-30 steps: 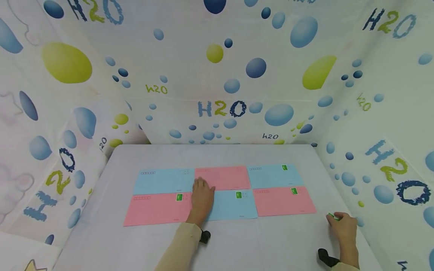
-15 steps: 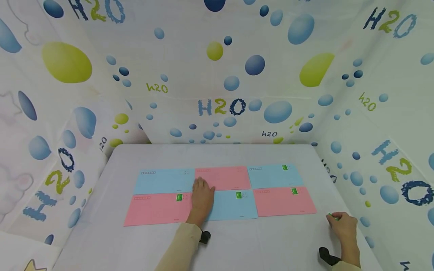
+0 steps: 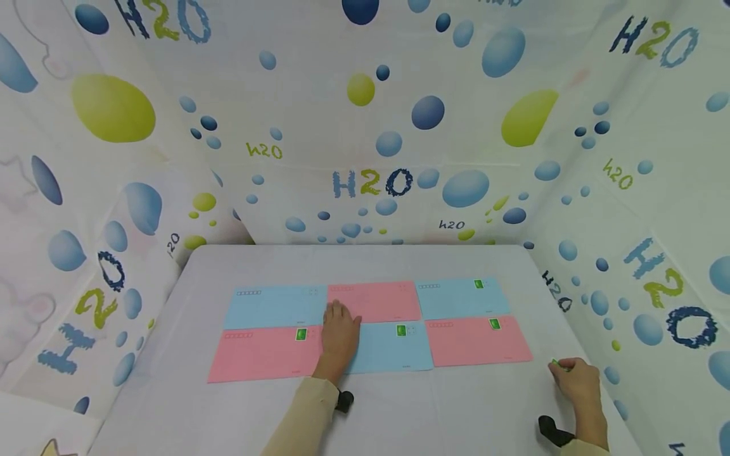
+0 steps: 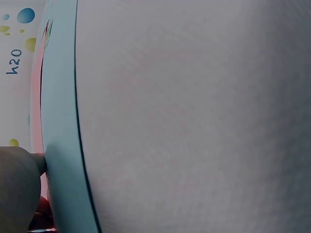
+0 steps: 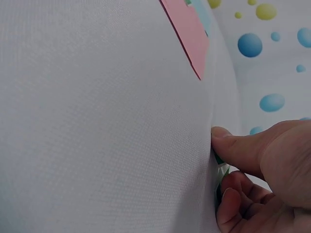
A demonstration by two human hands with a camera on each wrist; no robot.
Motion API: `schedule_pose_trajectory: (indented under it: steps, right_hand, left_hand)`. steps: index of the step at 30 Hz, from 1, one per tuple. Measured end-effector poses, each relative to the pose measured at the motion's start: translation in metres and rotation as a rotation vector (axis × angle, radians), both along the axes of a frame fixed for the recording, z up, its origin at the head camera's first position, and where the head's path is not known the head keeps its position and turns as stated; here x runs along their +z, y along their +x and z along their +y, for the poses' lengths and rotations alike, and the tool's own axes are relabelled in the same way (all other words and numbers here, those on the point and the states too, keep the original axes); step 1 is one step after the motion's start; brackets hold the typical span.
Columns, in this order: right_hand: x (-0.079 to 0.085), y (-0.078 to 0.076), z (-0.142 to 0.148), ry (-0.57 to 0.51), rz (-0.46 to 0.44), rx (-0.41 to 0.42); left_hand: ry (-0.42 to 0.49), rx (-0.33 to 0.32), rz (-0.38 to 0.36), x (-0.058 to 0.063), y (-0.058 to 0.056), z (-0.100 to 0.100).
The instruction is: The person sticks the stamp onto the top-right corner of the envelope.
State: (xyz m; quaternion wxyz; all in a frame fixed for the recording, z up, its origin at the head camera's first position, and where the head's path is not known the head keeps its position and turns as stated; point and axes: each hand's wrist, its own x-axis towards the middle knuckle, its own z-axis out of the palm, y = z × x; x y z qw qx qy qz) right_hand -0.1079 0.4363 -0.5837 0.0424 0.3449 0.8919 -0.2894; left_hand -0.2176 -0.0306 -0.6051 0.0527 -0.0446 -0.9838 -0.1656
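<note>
My left hand rests flat, fingers pointing forward, across the seam between the front-left pink envelope and the front-middle blue envelope. Its fingertips reach the back-middle pink envelope. At the table's right side, my right hand pinches a small green stamp low over the cloth, mostly covered by thumb and fingers. Green stamps sit at the upper right of the front-left pink, front-middle blue, front-right pink and back-right blue envelopes. The back-left blue envelope shows no stamp.
The envelopes lie edge to edge in two rows on a white-covered table. Printed cloth walls with dots and H2O lettering stand behind and at both sides. A black wrist device sits by my right wrist, another black device by the left.
Both hands stay almost in place. The bit of green stamp showing at my right fingertips has shifted slightly, and the right side cloth has moved a little.
</note>
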Motion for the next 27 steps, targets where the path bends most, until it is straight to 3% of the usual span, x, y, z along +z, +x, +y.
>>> schedule_pose_trajectory:
  steps: [8,14,19,27]
  right_hand:
    - [0.0039,-0.0034,0.0043,0.021,0.006,0.087]
    - [0.0060,-0.0041,0.0033,-0.003,0.007,0.051]
    - [0.0054,-0.0035,0.0031,0.033,0.028,0.081]
    - [0.0062,-0.0030,-0.0009,0.038,0.022,0.071]
  left_hand:
    - [-0.003,-0.002,0.034,0.0004,0.0025,0.0005]
    - [-0.015,0.006,0.083,0.0043,0.0038,0.0022]
    - [-0.005,0.010,0.105,0.0037,0.0037,0.0027]
    - [-0.008,0.008,0.092,0.0053,0.0037,0.0023]
